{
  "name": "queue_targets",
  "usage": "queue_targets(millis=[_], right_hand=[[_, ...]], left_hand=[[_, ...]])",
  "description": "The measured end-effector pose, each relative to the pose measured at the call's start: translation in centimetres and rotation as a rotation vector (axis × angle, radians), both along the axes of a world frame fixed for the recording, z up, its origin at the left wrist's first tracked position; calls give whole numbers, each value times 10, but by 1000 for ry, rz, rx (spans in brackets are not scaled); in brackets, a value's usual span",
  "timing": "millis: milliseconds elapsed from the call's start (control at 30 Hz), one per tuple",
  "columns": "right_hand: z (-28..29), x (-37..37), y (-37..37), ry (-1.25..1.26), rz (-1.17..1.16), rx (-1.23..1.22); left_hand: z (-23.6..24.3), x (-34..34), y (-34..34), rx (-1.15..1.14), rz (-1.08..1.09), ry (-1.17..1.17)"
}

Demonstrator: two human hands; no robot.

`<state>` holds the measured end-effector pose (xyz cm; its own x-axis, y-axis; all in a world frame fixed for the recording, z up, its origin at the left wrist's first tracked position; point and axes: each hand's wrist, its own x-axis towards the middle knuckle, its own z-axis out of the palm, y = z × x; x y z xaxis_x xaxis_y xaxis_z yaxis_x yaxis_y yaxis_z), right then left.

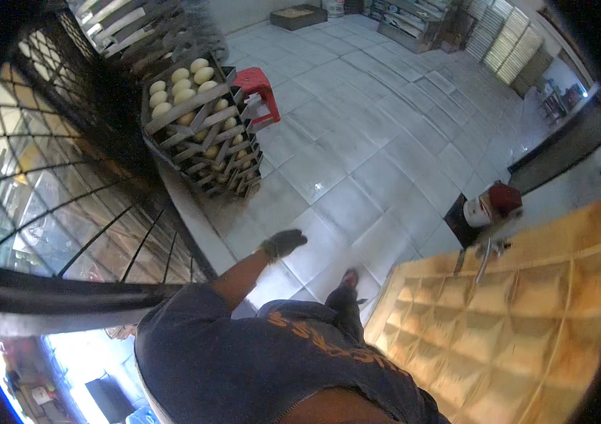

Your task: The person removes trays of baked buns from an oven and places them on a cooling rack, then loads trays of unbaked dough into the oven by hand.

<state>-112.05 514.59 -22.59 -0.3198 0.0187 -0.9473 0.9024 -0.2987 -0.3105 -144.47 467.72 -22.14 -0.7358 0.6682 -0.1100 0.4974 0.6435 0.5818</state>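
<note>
My left hand (285, 244), in a dark glove, hangs over the pale tiled floor with its arm bent out from my side. Its fingers look stretched out close together, and I see nothing held in them. The nearest thing ahead of it is a stack of slatted crates (191, 131), some way off and not touched. Rounded pale yellow things (182, 96) fill the top crate, and more show between the slats below; their kind is unclear. My right hand is out of the picture.
A black metal grille (67, 177) lines the left side. A panelled wooden door (484, 318) with a metal handle (485, 261) stands close on the right. Beyond it is a red-topped white object (488, 205). A red plastic stool (258, 92) stands behind the crates.
</note>
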Motion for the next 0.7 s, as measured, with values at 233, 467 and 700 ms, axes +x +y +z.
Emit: queue_targets(millis=[233, 467, 700], right_hand=[[-31, -222, 102, 152, 360, 129], [-102, -570, 237, -234, 86, -263], [44, -922, 130, 259, 263, 182]], left_hand=[[-37, -143, 27, -159, 362, -103], [-24, -183, 59, -96, 1123, -1119], [-28, -280, 42, 305, 878, -210]])
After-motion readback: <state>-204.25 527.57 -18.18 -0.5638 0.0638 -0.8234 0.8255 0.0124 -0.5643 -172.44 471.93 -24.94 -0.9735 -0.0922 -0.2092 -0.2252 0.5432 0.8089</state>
